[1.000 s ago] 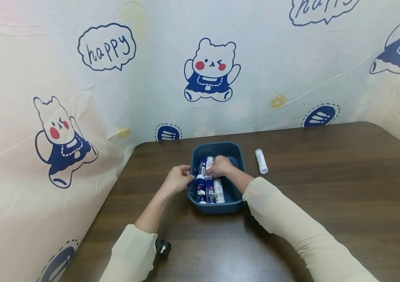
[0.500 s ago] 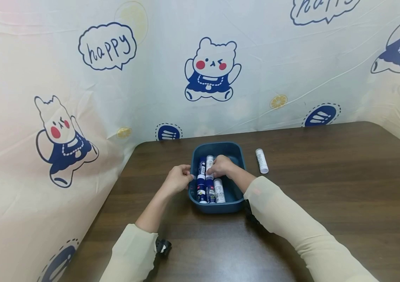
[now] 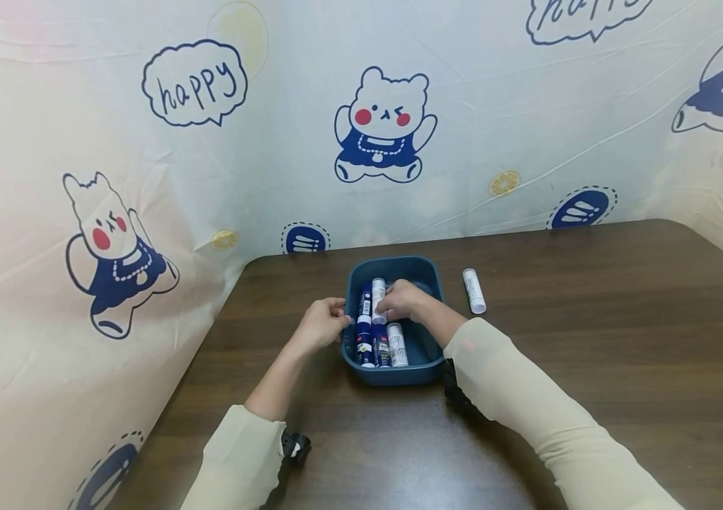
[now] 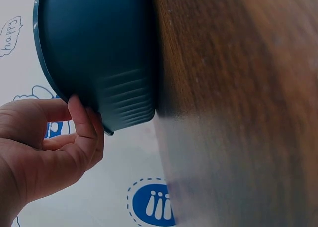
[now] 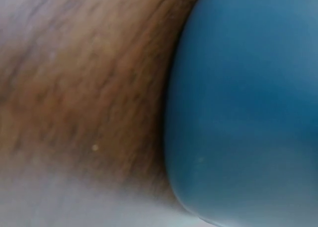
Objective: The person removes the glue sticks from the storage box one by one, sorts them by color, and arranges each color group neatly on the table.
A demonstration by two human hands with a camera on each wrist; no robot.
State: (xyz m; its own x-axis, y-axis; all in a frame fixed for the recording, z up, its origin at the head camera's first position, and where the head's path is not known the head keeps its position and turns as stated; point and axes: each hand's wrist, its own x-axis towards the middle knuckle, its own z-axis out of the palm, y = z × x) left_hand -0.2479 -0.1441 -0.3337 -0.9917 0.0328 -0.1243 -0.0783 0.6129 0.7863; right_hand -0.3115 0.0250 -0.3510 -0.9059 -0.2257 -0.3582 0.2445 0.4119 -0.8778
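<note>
One white tube [image 3: 379,292] in far half of dark-blue bin [image 3: 396,377], thumb and fingers of right hand [image 3: 403,301] pinching it. Dark-blue tube [image 3: 365,300] just left of it. Near half of bin: two blue tubes [image 3: 364,348] side by side, shorter-looking white tube [image 3: 396,345] on their right. Left hand [image 3: 321,324] pinching bin's left rim. Loose white tube [image 3: 474,291] lying right of bin, on brown bench [image 3: 590,319]. Beyond: pale bear-print cloth [image 3: 463,134].
</note>
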